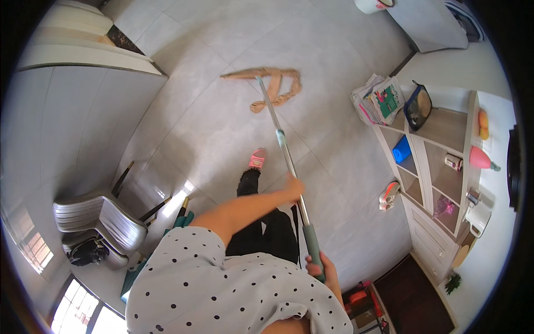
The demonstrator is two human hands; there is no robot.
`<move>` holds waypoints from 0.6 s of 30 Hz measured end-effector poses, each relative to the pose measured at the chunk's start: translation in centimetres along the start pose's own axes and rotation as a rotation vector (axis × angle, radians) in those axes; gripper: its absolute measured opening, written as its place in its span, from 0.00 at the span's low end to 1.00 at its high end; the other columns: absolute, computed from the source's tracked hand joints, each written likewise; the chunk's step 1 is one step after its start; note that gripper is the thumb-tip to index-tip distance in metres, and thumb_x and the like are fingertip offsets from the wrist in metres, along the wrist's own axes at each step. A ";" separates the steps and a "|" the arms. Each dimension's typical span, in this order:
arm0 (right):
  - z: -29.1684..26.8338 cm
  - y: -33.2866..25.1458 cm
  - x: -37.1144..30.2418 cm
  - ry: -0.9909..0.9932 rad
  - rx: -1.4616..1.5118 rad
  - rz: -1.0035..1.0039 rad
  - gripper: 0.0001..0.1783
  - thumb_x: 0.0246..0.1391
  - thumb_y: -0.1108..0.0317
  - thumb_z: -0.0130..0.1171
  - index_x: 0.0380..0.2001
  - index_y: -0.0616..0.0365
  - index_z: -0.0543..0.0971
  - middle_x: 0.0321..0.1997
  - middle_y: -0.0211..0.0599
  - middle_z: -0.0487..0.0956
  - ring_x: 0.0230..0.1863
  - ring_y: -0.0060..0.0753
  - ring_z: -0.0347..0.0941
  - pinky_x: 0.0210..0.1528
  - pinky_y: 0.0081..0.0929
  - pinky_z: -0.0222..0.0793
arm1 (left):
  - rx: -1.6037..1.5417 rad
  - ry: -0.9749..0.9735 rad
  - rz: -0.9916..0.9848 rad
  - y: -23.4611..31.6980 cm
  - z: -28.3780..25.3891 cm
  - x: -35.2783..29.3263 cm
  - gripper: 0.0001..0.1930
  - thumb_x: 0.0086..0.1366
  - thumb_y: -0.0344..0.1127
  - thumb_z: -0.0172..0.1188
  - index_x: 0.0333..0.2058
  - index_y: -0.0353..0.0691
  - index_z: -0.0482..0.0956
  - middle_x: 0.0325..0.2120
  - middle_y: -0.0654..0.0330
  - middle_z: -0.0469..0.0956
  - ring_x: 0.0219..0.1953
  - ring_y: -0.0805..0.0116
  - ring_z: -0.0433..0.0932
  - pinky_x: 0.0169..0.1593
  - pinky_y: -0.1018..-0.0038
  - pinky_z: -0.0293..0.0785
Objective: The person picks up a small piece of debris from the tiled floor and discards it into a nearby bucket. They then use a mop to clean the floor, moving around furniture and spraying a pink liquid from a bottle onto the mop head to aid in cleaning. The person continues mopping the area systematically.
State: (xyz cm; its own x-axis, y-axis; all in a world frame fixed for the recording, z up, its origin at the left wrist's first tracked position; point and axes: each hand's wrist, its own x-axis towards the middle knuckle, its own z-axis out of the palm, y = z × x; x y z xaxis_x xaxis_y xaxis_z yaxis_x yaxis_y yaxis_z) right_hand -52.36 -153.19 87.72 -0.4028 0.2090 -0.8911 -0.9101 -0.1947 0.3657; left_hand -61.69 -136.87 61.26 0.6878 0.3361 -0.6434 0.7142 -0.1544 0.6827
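Across the floor in front of me reaches a mop (pixel 285 147) with a silver metal pole and a grey-green grip at its near end. My left hand (pixel 293 188), slightly smeared by motion, is closed round the middle of the pole. Close to my body, my right hand (pixel 325 270) wraps the grey-green grip. At the far end of the pole a long tan cloth (pixel 272 72) lies on the tiles, part of it stretched out to the left and part curled in a loop to the right.
Light grey tiles (pixel 194 122) cover the floor. A silver padded chair (pixel 103 222) stands at the left. On the right are a shelf unit (pixel 445 145) with magazines (pixel 381 100), a pair of sneakers (pixel 389 195) beside it, and a dark mat (pixel 414 295). My pink shoe (pixel 257 158) is beside the pole.
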 end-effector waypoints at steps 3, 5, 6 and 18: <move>4.8 -1.1 5.1 -0.134 -0.345 -0.138 0.16 0.57 0.59 0.44 0.45 0.55 0.60 0.34 0.41 0.68 0.19 0.23 0.60 0.18 0.19 0.62 | -0.709 0.387 -0.496 -1.0 -8.0 0.8 0.31 0.49 0.37 0.55 0.43 0.16 0.53 0.24 0.43 0.73 0.22 0.53 0.76 0.25 0.63 0.75; 7.8 -1.0 7.9 -0.190 -0.558 -0.132 0.16 0.56 0.60 0.46 0.45 0.52 0.59 0.34 0.41 0.68 0.21 0.25 0.62 0.21 0.22 0.64 | -0.621 0.349 -0.544 -5.4 -11.0 2.5 0.30 0.44 0.35 0.58 0.39 0.19 0.54 0.20 0.43 0.74 0.19 0.53 0.77 0.17 0.65 0.74; 8.0 -0.6 9.1 -0.179 -0.591 -0.099 0.17 0.56 0.60 0.46 0.45 0.50 0.58 0.34 0.40 0.68 0.23 0.27 0.63 0.22 0.24 0.65 | -0.530 0.460 -0.597 -5.5 -12.0 2.5 0.29 0.43 0.35 0.59 0.37 0.19 0.55 0.20 0.43 0.74 0.18 0.53 0.76 0.16 0.65 0.74; -17.3 -5.1 0.1 0.022 -0.548 -0.193 0.28 0.54 0.70 0.48 0.58 0.52 0.54 0.32 0.40 0.72 0.23 0.24 0.66 0.29 0.20 0.68 | 0.151 -0.597 -0.484 1.7 10.8 6.2 0.12 0.59 0.32 0.41 0.31 0.36 0.75 0.22 0.53 0.78 0.21 0.62 0.79 0.30 0.66 0.75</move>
State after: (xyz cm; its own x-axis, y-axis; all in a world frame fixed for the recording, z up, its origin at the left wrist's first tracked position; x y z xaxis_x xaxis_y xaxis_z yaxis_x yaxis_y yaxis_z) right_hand -46.11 -168.80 81.14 -0.2265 0.2709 -0.9356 -0.7813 -0.6241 0.0084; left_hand -54.83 -145.09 54.65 0.2186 -0.1520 -0.9639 0.9329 -0.2573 0.2521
